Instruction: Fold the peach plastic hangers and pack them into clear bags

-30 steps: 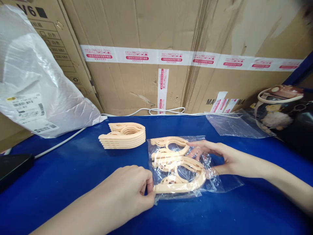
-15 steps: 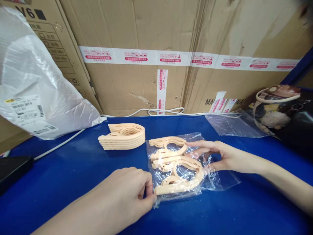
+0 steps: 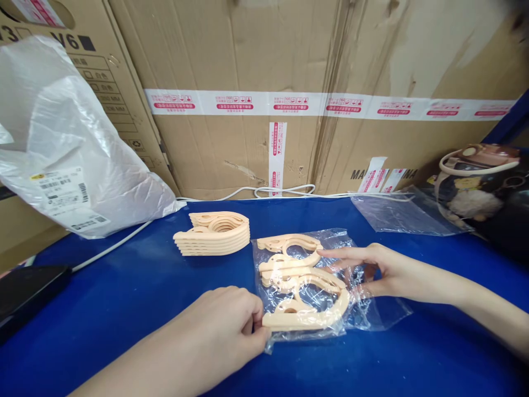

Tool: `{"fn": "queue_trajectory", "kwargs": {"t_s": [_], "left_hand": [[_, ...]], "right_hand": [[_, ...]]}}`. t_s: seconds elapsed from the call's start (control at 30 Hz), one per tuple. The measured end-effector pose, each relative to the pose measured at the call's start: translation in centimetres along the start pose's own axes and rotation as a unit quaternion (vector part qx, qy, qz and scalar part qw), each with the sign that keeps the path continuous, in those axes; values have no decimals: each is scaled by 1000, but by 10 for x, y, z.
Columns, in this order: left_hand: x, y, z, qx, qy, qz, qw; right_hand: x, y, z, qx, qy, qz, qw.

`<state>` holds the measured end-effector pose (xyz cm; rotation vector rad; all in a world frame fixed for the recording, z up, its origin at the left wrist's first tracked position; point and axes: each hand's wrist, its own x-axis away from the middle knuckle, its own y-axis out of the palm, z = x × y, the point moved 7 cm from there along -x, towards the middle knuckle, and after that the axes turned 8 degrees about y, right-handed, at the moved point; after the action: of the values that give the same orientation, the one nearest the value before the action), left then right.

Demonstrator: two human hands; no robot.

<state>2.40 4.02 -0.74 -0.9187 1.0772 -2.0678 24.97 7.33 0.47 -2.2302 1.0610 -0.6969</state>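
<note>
Beige folding clothes hangers point(image 3: 306, 317) lie in two groups, one nearer me and one farther, inside a clear plastic bag point(image 3: 374, 320) on the blue table. My left hand point(image 3: 235, 320) is closed at the bag's near left corner, with thumb and index finger pinching the film beside a hanger's end. My right hand point(image 3: 376, 270) reaches in from the right with fingers stretched and apart. Its index fingertip touches the far hangers' curved end; the other fingers are partly hidden by clear film. Behind, to the left, sits a neat stack of matching folded hangers point(image 3: 215, 242).
A large cardboard box point(image 3: 231, 149) with printed tape stands along the back. White cable point(image 3: 285, 190) runs at its foot. At left are a white mailing bag point(image 3: 103, 149) and a black device point(image 3: 33, 298). Another clear bag point(image 3: 392, 212) and a brown-lidded cup point(image 3: 479, 157) are at right.
The view has tilted and shifted slightly, so everything appears a little lower and to the right. Both hands keep their places on the bag. The two hanger groups look slightly closer together.
</note>
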Motion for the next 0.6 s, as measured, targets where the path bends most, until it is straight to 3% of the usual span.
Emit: {"fn": "queue_trajectory", "kwargs": {"t_s": [0.2, 0.4, 0.6], "left_hand": [[-1, -10, 4, -55, -25, -3, 998], [6, -11, 28, -183, 72, -38, 980], [4, -16, 31, -203, 87, -8, 975]], "right_hand": [[1, 3, -15, 54, -34, 30, 998], [3, 7, -25, 82, -68, 23, 994], [5, 3, -17, 128, -48, 54, 989]]}}
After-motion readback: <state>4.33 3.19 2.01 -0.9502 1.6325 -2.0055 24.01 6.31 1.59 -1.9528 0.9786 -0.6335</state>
